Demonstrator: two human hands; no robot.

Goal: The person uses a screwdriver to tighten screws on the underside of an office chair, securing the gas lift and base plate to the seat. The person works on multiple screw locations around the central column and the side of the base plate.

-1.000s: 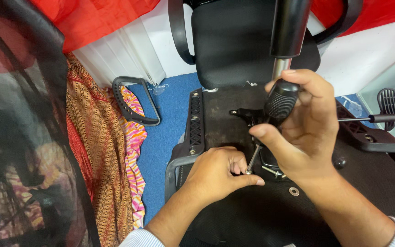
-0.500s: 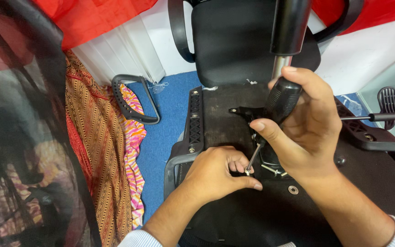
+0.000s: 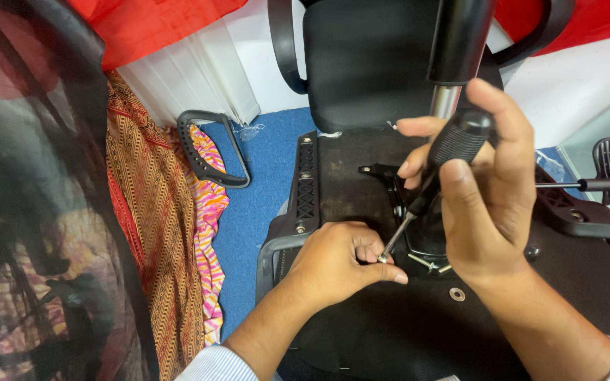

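Black screwdriver handle (image 3: 458,141), blue floor (image 3: 262,204).

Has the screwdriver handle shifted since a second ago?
Barely: the screwdriver in the right hand stays just below the chair's metal post.

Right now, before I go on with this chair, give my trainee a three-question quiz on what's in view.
1. True or false: the right hand holds a screwdriver by its black handle.
2. Where does the screwdriver's tip meet the left hand? A: at the fingertips. B: at the wrist. C: nowhere near it.
3. Fill in: the loose armrest lies on the ____ carpet, left of the chair base.

Key: 1 true; 2 A, the tip sits at the thumb and forefinger, and what they pinch is too small to tell; 3 blue.
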